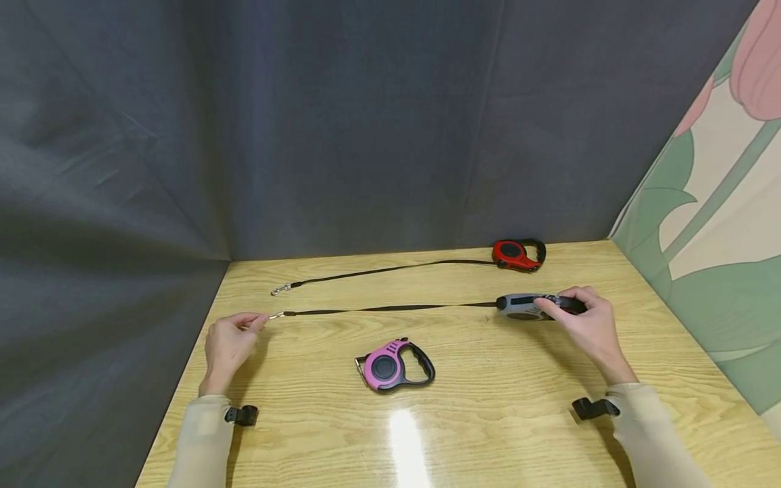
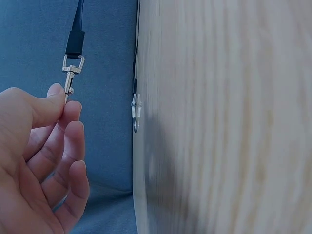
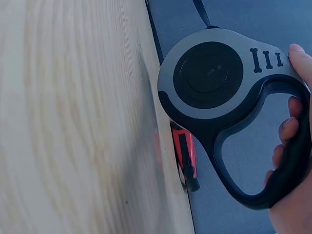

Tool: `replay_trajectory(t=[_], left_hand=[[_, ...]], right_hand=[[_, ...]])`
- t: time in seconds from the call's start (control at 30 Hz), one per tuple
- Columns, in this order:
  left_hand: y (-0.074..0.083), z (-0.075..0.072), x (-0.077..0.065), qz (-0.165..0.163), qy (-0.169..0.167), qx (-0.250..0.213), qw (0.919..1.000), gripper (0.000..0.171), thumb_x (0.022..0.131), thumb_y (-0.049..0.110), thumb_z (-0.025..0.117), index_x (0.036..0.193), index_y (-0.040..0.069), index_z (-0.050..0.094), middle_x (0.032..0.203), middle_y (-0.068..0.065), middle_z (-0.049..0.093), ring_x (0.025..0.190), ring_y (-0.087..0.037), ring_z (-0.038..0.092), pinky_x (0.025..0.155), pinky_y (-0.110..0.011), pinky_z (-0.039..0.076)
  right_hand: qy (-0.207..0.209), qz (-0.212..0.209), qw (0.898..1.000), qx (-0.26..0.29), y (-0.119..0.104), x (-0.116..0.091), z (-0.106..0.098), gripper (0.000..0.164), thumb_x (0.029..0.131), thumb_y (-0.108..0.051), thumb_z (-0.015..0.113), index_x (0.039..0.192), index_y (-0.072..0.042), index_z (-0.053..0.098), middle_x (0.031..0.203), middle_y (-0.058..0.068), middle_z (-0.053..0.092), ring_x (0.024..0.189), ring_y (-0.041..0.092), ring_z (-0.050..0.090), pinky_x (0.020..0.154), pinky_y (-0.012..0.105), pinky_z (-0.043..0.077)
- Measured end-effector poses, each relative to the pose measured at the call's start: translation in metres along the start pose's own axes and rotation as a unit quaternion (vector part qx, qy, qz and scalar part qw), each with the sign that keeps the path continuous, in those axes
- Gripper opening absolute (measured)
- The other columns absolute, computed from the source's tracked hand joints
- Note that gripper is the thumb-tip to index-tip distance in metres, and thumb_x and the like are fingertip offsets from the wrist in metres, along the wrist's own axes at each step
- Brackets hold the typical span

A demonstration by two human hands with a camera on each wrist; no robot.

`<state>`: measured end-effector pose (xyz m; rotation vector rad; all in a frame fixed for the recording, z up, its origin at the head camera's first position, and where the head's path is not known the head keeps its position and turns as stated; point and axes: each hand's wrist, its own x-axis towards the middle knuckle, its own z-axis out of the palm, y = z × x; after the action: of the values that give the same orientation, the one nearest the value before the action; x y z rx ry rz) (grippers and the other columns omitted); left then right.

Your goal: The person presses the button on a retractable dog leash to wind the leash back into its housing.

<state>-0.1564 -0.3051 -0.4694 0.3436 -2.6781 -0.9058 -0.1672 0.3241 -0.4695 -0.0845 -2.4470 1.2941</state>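
My right hand [image 1: 588, 325] grips the black handle of a grey retractable dog leash [image 3: 168, 73], fingers curled through its loop and thumb near the top. The leash is held upright, above the tabletop. From its nose a black strap [image 1: 396, 308] runs taut to the left. At the strap's far end, my left hand [image 1: 228, 342] pinches a silver snap hook [image 2: 71, 78] between thumb and forefinger. Nearer the front lies a pink retractable leash [image 1: 373, 356] with a black handle, touched by neither hand.
Along the back of the wooden table [image 1: 488, 407] lies a red retractable leash [image 1: 502, 252], its strap drawn out leftward to a snap hook [image 1: 281, 289]. A dark cloth [image 1: 360, 135] hangs behind, and a flowered surface [image 1: 726, 271] borders the right side.
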Motion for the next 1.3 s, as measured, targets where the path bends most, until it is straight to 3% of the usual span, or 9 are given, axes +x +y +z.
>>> replay_trajectory(t=[0.33, 1.3], left_hand=[[0.001, 0.005, -0.001, -0.001, -0.022, 0.002, 0.9998, 0.031, 0.099, 0.035, 0.078, 0.112, 0.008, 0.084, 0.09, -0.011, 0.081, 0.061, -0.013, 0.06, 0.056, -0.032, 0.042], [0.012, 0.013, -0.001, 0.01, -0.031, 0.009, 0.9994, 0.03, 0.099, 0.036, 0.077, 0.111, 0.009, 0.085, 0.092, -0.01, 0.081, 0.065, -0.013, 0.065, 0.059, -0.032, 0.045]], right_hand=[[-0.008, -0.008, 1.0, 0.004, -0.003, -0.002, 0.005, 0.029, 0.088, -0.029, 0.091, 0.092, -0.008, 0.071, 0.09, -0.005, 0.058, 0.077, 0.009, 0.052, 0.064, 0.02, 0.043], [-0.032, -0.019, 0.999, 0.009, -0.007, -0.002, 0.01, 0.028, 0.089, -0.029, 0.089, 0.094, -0.006, 0.073, 0.093, -0.006, 0.059, 0.08, 0.008, 0.053, 0.066, 0.019, 0.044]])
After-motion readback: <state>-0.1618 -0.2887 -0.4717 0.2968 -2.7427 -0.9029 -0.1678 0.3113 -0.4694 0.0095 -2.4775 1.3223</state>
